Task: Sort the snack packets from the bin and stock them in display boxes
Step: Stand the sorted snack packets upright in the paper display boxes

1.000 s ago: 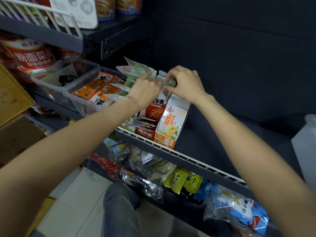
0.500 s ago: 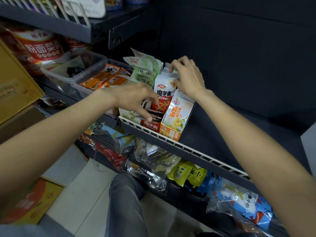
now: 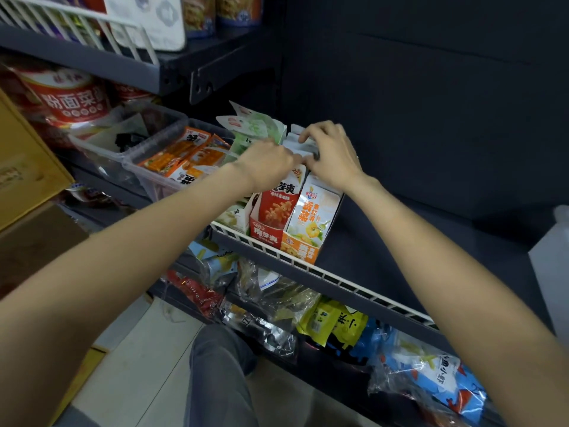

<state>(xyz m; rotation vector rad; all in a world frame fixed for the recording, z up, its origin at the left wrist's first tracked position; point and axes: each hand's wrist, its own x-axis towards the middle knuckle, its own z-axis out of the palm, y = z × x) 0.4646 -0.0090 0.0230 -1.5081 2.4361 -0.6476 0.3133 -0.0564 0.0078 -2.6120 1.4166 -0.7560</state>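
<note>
Two display boxes stand side by side on the middle shelf: a red one (image 3: 267, 228) and an orange-and-white one (image 3: 311, 229), both filled with upright snack packets. My left hand (image 3: 267, 166) is above the red box, fingers curled onto the tops of the packets (image 3: 303, 149). My right hand (image 3: 331, 155) is over the orange-and-white box, fingers curled round the same packet tops. A green-and-white box flap (image 3: 252, 127) rises just behind my left hand. What lies under my fingers is hidden.
Two clear plastic bins (image 3: 140, 177) sit to the left, the nearer one holding orange packets (image 3: 184, 155). A white wire rail (image 3: 308, 266) edges the shelf. Bagged snacks (image 3: 335, 325) fill the shelf below. Cardboard boxes (image 3: 27, 167) stand at far left; my knee (image 3: 215, 365) is below.
My left hand has risen from the front of the red box back to the packet tops beside my right hand. My right hand stays on the packets in the right box.
</note>
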